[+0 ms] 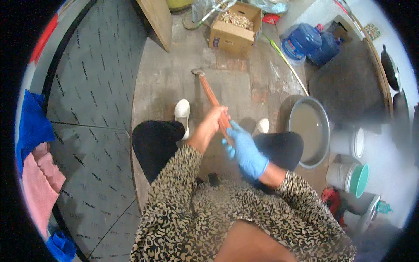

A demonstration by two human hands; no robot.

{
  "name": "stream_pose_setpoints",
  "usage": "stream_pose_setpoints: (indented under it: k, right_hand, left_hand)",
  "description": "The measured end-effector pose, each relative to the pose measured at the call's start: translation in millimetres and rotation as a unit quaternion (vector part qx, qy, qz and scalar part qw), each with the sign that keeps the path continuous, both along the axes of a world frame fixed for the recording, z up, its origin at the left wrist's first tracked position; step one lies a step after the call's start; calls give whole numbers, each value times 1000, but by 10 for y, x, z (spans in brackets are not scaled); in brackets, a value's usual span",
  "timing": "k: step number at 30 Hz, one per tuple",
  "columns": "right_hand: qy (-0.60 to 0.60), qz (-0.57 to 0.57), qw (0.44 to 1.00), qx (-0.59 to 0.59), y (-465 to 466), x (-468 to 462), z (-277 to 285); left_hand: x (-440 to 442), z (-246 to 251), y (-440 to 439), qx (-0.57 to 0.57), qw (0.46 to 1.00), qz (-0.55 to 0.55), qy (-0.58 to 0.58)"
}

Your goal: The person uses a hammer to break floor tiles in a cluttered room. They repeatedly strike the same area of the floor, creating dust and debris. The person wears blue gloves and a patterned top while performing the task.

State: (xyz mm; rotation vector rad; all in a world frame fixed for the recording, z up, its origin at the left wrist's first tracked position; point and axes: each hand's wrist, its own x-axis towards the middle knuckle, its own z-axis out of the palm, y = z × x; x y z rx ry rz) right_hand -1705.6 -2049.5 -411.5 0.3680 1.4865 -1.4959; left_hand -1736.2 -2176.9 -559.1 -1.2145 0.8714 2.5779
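Note:
Both of my hands hold a tool with an orange-red wooden handle (209, 90), which slants over the floor between my shoes. My bare left hand (217, 116) is closed around the middle of the handle. Nearer to me, my right hand (241, 142), in a light blue glove, grips the lower end. A small curved metal head (197, 71) sits at the far end of the handle, low over the floor or on it; which of the two cannot be told.
Ahead stands a cardboard box (230, 44) with shredded or peeled scraps. A metal basin (328, 131) of murky water is at right, near white buckets (342, 142), a green-yellow pole (288, 64) and blue water jugs (301, 39). Grey panels (95, 98) line the left, beside a wooden board (158, 23).

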Motion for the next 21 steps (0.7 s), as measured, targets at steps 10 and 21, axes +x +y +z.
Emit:
stream_pose_setpoints:
  k: [10,21]
  right_hand:
    - [17,-51,998,-16,415,399,-533]
    - [43,-56,997,32,119,264,-505]
  left_hand:
    - [372,-311,636,-40,998,49,-2]
    - [213,-314,351,-4,1000,-18,13]
